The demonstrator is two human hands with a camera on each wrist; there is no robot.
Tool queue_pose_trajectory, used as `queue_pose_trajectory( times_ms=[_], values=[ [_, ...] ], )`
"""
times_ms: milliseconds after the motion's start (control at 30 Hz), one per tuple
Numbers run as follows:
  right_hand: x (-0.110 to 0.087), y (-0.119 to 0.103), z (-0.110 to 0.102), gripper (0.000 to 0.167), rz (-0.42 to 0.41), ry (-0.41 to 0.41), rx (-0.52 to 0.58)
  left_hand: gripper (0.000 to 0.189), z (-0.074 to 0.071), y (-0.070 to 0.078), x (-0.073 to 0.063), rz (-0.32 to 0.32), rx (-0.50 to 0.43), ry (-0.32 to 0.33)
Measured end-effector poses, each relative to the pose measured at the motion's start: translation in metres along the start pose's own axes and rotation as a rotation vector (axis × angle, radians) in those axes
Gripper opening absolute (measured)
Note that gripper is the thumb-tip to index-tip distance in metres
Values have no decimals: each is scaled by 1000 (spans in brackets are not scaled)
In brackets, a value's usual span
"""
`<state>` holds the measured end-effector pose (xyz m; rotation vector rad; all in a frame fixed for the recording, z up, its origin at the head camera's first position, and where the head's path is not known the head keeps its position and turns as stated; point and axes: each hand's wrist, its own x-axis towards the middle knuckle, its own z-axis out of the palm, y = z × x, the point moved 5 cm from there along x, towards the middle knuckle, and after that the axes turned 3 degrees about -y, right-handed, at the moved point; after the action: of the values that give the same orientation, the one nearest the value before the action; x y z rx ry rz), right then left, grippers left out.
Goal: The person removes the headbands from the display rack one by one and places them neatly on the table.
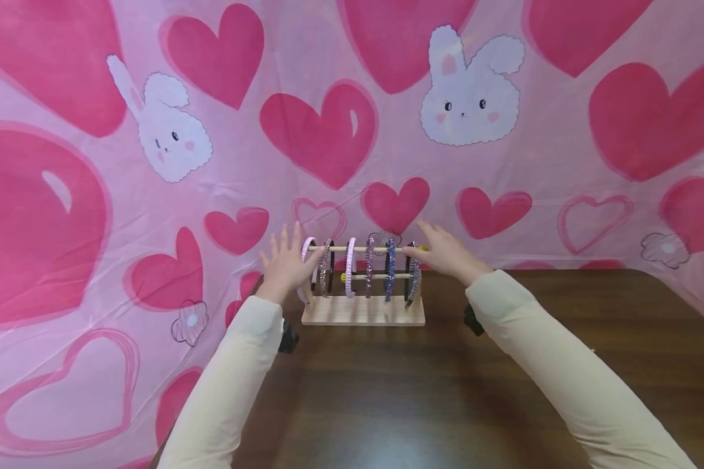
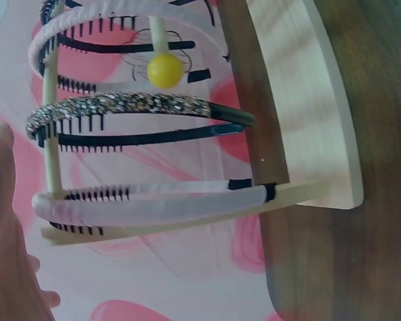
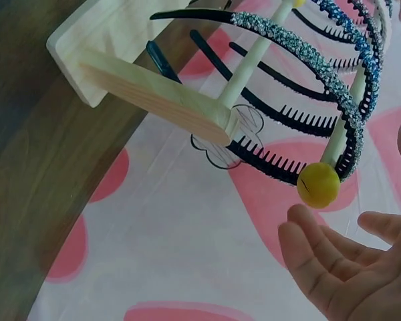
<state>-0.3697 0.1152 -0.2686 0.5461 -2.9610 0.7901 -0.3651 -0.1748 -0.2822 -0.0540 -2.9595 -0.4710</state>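
A pale wooden headband stand [image 1: 364, 314] has two rods, one above the other, with several headbands hung over them. At its left end hang a light pink headband [image 2: 160, 208] and a multicoloured glitter headband [image 2: 134, 103]. Further right come another light pink headband [image 1: 350, 270], a pink glitter one [image 1: 369, 270], a blue glitter one [image 1: 390, 273] and a silver glitter one [image 3: 321, 70]. My left hand [image 1: 287, 264] is spread beside the stand's left end, fingers straight. The right hand [image 1: 442, 253], fingers loosely extended, is near the yellow ball [image 3: 318, 185] capping the upper rod's right end.
The stand is toward the back of a dark brown wooden table [image 1: 387, 391]. Behind the table hangs a pink cloth [image 1: 305, 52] printed with hearts and white rabbits. A second yellow ball [image 2: 166, 70] caps the left end of the lower rod.
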Motion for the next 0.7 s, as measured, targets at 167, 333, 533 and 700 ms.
queue_pose_trajectory(
  times_ms=[167,333,533,700],
  values=[
    [0,0,1,80,-9,5,23,89,4,-7,-3,9,-20,26],
    [0,3,2,78,-20,6,60,91,10,-15,-8,18,-53,68],
    [1,4,4,75,-26,9,96,93,18,-24,-12,26,-50,101],
    [-1,3,7,74,-22,7,114,93,24,-30,-17,19,-70,103]
  ],
)
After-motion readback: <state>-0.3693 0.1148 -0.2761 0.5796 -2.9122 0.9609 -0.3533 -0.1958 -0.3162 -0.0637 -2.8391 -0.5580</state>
